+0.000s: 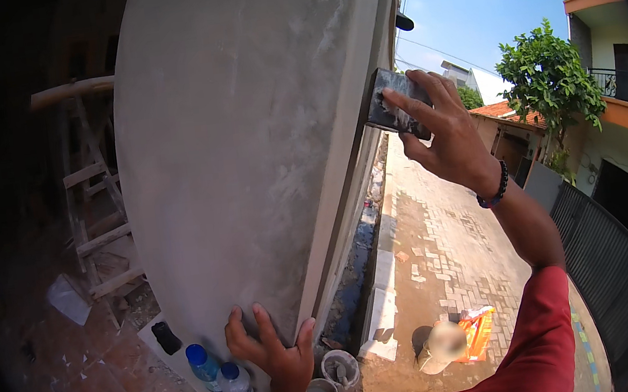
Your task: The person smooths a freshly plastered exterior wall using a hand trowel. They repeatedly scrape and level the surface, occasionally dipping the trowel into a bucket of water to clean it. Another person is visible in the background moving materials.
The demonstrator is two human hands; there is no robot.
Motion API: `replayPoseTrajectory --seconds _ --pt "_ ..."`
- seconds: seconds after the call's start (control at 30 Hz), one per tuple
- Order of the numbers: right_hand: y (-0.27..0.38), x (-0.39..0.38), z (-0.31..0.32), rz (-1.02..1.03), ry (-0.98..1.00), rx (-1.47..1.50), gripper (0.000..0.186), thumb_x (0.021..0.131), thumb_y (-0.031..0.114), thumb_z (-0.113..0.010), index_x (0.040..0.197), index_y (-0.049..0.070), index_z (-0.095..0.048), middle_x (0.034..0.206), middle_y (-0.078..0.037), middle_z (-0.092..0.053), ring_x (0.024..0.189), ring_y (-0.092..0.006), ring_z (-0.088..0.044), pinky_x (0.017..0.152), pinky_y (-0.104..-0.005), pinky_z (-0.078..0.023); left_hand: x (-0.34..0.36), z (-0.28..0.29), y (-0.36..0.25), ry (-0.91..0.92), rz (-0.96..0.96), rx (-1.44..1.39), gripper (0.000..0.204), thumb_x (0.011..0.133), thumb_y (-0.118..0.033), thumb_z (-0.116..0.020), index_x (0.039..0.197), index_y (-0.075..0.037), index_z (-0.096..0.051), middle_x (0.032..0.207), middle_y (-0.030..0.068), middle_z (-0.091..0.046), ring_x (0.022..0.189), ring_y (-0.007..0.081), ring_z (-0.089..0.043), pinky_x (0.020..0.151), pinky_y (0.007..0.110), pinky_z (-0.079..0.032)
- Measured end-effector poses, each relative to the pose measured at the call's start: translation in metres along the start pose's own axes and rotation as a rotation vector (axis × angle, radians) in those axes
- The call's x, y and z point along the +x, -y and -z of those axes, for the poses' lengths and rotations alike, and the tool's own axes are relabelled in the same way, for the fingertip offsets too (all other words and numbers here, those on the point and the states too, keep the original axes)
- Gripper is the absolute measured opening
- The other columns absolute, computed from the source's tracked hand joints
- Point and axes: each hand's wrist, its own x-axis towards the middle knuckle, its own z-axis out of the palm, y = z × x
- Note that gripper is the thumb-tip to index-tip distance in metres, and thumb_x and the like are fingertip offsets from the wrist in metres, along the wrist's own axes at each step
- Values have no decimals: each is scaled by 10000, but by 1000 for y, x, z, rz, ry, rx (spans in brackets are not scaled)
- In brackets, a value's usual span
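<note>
A tall grey plastered wall (224, 152) stands in front of me, with a paler strip (334, 170) along its right edge. Up at that edge, my right hand (450, 130) grips a dark sanding block (394, 102) smeared with whitish dust. Its fingers lie over the block's face and side, and the block is against the edge's outer side. My left hand (274, 351) rests low on the wall near the same edge, its fingers spread and nothing in them.
Two blue-capped bottles (204, 367) and a black object (166, 337) sit on the ledge at the wall's foot. Two small buckets (341, 369) are beside my left hand. A wooden ladder (102, 241) stands left. A gutter (354, 276) and paved street (458, 234) lie right, with an orange sack (478, 334).
</note>
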Motion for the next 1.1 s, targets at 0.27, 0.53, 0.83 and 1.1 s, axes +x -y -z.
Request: replayPoseTrajectory --seconds 0.27,0.53,0.83,1.1 --pt "-63 64 -23 -421 -485 828 730 903 237 -702 1514 3 -379 1167 -162 -647 1031 -196 -639 894 -322 -523 -1 0 3 -21 16 12 868 879 -488 -713 1512 -17 -350 1472 293 -311 1314 459 -324 1059 596 -270" --pt "-51 24 -115 -608 -527 845 639 907 267 -685 1475 55 -483 1121 -128 -660 974 -185 -631 922 -321 -492 -2 -2 1 -18 19 -41 867 876 -438 -734 1519 -14 -336 1486 284 -287 1333 449 -302 1074 586 -267" --pt "-34 19 -77 -609 -624 964 628 952 233 -647 1498 30 -412 1137 -141 -662 1000 -188 -685 838 -336 -605 -2 5 8 -18 -4 -54 886 877 -426 -738 1516 14 -309 1483 291 -266 1352 451 -316 1096 575 -281" --pt "13 -62 -153 -811 -449 860 614 915 229 -686 1456 13 -491 1137 -111 -658 1013 -187 -615 928 -336 -494 -3 1 5 10 -16 -94 877 898 -429 -719 1528 2 -287 1483 290 -252 1357 451 -314 1096 573 -285"
